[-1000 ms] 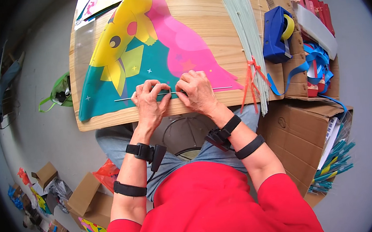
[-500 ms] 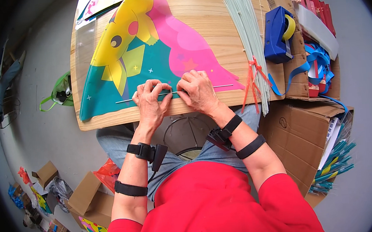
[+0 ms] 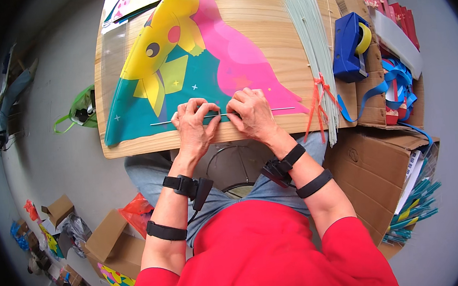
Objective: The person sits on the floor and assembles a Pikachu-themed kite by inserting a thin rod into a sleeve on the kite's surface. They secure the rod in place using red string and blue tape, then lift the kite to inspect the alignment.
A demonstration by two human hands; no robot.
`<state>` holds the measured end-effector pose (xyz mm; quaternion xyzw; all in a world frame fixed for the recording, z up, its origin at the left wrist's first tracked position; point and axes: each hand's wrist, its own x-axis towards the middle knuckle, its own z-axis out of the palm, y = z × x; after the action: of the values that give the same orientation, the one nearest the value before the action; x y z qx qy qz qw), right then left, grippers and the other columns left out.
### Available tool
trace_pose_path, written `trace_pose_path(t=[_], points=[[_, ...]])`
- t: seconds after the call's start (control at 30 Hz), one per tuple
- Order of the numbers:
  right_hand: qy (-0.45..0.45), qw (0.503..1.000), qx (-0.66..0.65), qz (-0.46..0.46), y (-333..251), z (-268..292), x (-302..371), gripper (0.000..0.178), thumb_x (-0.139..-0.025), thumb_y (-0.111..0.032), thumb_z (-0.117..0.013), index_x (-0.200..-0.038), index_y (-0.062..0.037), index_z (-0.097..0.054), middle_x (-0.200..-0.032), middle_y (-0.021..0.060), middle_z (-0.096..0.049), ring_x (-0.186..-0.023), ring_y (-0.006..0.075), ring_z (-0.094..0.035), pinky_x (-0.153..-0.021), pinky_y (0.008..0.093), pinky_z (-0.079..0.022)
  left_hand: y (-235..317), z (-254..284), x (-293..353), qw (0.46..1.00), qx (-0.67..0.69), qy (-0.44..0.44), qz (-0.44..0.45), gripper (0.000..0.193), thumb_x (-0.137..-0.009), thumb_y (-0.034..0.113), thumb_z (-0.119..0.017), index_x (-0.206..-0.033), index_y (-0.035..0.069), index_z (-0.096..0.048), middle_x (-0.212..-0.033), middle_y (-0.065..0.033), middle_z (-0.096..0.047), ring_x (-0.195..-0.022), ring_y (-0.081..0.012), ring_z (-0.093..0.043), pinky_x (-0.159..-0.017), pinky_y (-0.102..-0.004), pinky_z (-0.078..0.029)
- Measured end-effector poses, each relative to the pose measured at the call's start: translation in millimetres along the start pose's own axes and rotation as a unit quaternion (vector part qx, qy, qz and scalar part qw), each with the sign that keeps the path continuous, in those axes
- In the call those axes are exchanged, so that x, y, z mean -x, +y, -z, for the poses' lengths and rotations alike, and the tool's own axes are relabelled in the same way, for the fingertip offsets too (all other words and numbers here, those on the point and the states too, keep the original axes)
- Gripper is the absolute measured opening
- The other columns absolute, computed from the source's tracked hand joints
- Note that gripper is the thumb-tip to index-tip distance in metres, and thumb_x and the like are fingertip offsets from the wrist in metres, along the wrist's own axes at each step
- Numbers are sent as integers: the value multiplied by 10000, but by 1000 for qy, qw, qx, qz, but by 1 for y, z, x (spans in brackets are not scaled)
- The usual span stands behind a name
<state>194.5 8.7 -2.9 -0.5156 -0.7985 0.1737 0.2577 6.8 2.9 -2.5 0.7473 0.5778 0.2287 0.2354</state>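
Note:
A thin pale rod [image 3: 286, 108] lies crosswise over the lower part of a triangular printed plastic sheet [image 3: 241, 60], which looks like a kite sail in teal, pink and yellow with a cartoon animal. My left hand [image 3: 193, 125] pinches the rod near its middle between thumb and fingertips. Close beside it, my right hand [image 3: 252, 115] pinches the same rod, leaving a small gap between the hands. Both rod ends stick out past my hands. Under the sheet is a wooden tabletop [image 3: 279, 29].
A bundle of pale thin rods [image 3: 310, 43] with red ties [image 3: 321, 102] lies along the table's right side. Beyond it sit a blue tape dispenser [image 3: 345, 51] and cardboard boxes [image 3: 370, 169], one holding blue ribbon [image 3: 392, 82]. A green bag [image 3: 82, 109] stands to the left.
The whole view has shifted slightly, so the table and hands appear a little further right and lower. Both hands keep their pinch on the rod, with little visible change.

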Motion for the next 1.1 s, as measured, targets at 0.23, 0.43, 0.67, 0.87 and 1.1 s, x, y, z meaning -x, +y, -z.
trace_pose_path(t=[0.23,0.43,0.67,0.87,1.1], points=[[4,1000,-2,0,2,2,1,112,-755,-139,-741,-782,-120,-634,-822,30,-584,-858,237,-573,-785,401,-412,3,3,-1,1000,7,-5,3,239,-761,189,-814,-979,221,-721,-1086,30,-582,-1114,-214,-511,-1003,-439,-304],[-7,1000,-8,-2,0,2,-1,132,-743,-140,-762,-786,-126,-638,-822,25,-582,-866,233,-571,-789,398,-408,2,4,0,1000,12,-5,5,244,-764,190,-812,-987,224,-717,-1089,34,-578,-1116,-212,-505,-1001,-443,-298],[-6,1000,-3,-5,1,2,0,142,-731,-146,-769,-778,-126,-636,-825,27,-582,-865,235,-568,-783,402,-407,2,4,0,1000,9,-5,3,242,-766,201,-813,-987,231,-718,-1102,34,-579,-1113,-214,-505,-997,-448,-299],[-5,1000,-10,-8,1,2,0,138,-726,-140,-764,-769,-124,-634,-827,28,-585,-867,235,-569,-780,402,-406,2,4,0,1000,9,-11,2,264,-757,212,-820,-999,225,-716,-1116,29,-580,-1119,-220,-506,-995,-447,-303],[2,1000,-2,-3,0,2,0,111,-738,-127,-742,-760,-117,-634,-814,31,-584,-870,237,-569,-779,403,-404,2,6,0,1000,3,-19,2,289,-750,208,-824,-1015,214,-711,-1126,21,-576,-1130,-223,-501,-997,-447,-304]])
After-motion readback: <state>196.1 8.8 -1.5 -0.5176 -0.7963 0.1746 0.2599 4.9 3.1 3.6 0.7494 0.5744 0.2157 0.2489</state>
